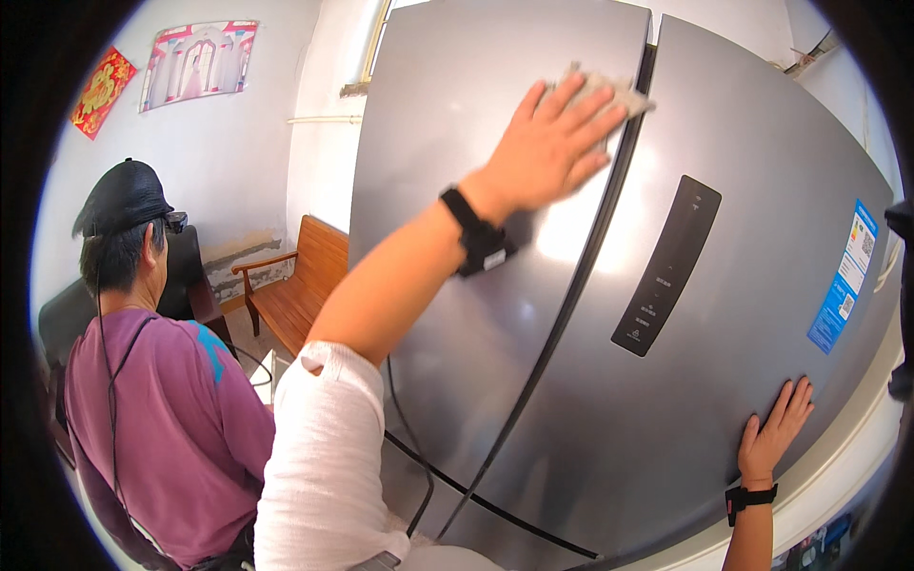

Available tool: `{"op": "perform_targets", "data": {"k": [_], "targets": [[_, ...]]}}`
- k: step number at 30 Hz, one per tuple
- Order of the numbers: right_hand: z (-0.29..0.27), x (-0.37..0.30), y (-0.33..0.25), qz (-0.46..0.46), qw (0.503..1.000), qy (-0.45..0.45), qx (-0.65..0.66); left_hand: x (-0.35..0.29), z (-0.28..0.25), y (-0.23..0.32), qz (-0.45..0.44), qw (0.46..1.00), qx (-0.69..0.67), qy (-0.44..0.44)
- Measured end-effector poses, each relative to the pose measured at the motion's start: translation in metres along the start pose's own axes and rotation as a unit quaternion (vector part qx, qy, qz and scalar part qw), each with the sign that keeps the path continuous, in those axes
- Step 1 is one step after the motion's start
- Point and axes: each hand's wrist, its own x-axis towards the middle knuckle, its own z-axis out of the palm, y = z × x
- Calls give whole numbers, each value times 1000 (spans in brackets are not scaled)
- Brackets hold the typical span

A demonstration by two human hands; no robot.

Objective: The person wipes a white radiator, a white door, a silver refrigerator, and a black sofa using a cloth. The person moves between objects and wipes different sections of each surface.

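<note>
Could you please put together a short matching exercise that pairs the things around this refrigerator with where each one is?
Things:
1. crumpled grey cloth
2. right hand
3. blue rectangular sticker
4. brown wooden bench

Places:
A. flat on the lower right of the silver refrigerator door
B. against the white wall
C. under the left hand
D. right edge of the door

Pairs: 1-C, 2-A, 3-D, 4-B

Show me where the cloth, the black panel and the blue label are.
cloth (624, 93), head view, its grey corner beyond the fingers
black panel (666, 266), head view, its middle
blue label (844, 281), head view, its middle
</note>
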Motion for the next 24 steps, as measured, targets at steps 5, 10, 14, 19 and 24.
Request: {"op": "perform_targets", "data": {"k": [5, 10, 14, 19, 24], "targets": [[-1, 0, 0, -1, 1000, -4, -4, 36, 28, -109, -164, 981, 40, 97], [0, 0, -1, 4, 1000, 4, -7, -67, 15, -203, -348, 930, 86, 86], [-1, 0, -2, 6, 1000, 3, 3, -177, -5, -196, -440, 896, 45, 40], [-1, 0, -2, 9, 1000, -2, -2, -163, -10, -116, -432, 897, 82, 34], [0, 0, -1, 5, 1000, -1, 1, -25, 12, -25, -46, 998, 14, 27]]}}
